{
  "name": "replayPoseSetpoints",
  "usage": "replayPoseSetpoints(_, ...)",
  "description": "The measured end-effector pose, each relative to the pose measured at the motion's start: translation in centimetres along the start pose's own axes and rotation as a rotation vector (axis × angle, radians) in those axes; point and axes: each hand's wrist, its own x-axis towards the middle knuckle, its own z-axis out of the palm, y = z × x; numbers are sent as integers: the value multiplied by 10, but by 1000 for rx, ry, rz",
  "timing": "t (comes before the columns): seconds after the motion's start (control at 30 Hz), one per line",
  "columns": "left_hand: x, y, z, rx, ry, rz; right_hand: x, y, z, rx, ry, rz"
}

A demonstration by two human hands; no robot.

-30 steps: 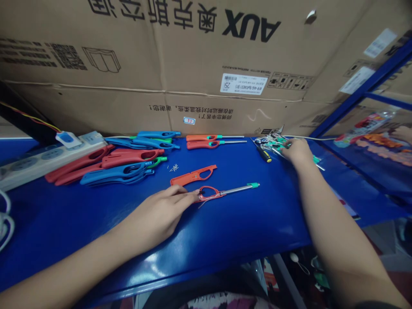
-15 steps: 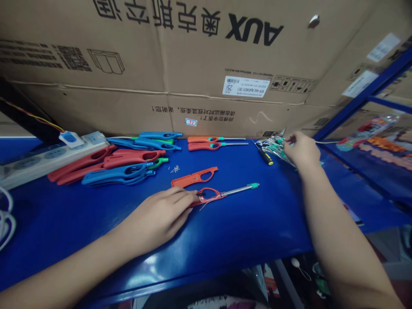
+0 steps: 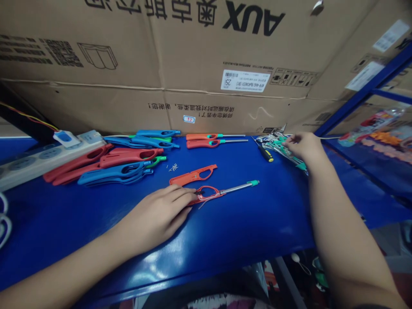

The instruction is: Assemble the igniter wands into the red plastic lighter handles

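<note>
My left hand (image 3: 164,210) is closed on the handle end of an opened orange lighter half (image 3: 209,193), which has a metal rod and green tip pointing right. Just behind it lies the empty orange shell half (image 3: 193,175). My right hand (image 3: 304,148) is over a pile of small green and metal parts (image 3: 278,143) at the back right. Its fingers are bent together at the pile's edge; whether a part is between them is too small to make out. A black and yellow screwdriver (image 3: 266,154) lies beside the pile.
Blue (image 3: 112,174) and red handles (image 3: 131,156) are heaped at the left, near a white power strip (image 3: 28,163). Two orange-red lighters (image 3: 202,143) lie at the back before a cardboard sheet (image 3: 186,64). Small screws (image 3: 173,167) sit mid-table. A blue frame (image 3: 363,90) rises at right.
My right hand has shifted slightly right at the pile, and more of the green parts show beneath it. My left hand stays on the orange half. The view has tilted a little.
</note>
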Motion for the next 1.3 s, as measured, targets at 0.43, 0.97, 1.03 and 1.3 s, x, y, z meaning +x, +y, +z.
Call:
replayPoseSetpoints(0.43,0,1,-1,10,-18,-17,7,11,18,135,-35,208)
replayPoseSetpoints(0.97,-1,1,-3,-16,-24,-21,-7,-15,8,124,192,60)
replayPoseSetpoints(1.03,0,1,-3,-19,-20,-19,-7,-17,8,131,194,75)
replayPoseSetpoints(1.3,1,2,-3,-28,-12,-27,-9,-21,13,138,174,63)
